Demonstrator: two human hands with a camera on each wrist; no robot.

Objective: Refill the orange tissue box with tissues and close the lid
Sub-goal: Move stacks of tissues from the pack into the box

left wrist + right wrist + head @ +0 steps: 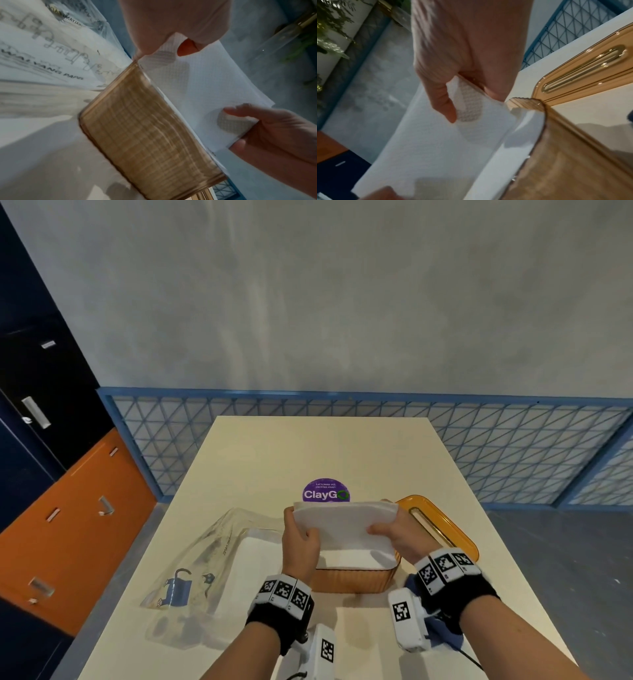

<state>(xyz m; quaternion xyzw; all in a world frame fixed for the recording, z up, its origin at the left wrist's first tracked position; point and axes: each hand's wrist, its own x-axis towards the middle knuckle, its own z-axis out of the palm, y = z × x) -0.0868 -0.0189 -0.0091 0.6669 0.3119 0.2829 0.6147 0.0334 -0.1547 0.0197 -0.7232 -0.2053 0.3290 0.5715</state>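
Both hands clamped on one thick stack of white embossed paper tissues (342, 525): left hand (301, 537) pinching its left edge, right hand (394, 534) pinching its right edge, thumbs on the near face. Held tilted, lower edge dipping into the open translucent orange ribbed plastic tissue box (352, 578), upper edge well above the rim. Stood on the pale cream desk (342, 446), that box, just in front of the wrists.

Judged roughly halfway: stack lifted out of its wrapper and brought to the box, not yet seated flat. Left to do: press the tissues level inside, then fetch and fit the lid.

Lay flat on the desk just right of the box and behind it, the glossy orange plastic lid with its long slot (436, 525), untouched. Sat just left of the box, a crumpled clear plastic wrapper printed with blue cartoon figures (202, 559), white tissues seemingly inside. Showed beyond the box, partly hidden by the stack, a round purple sticker (325, 491).
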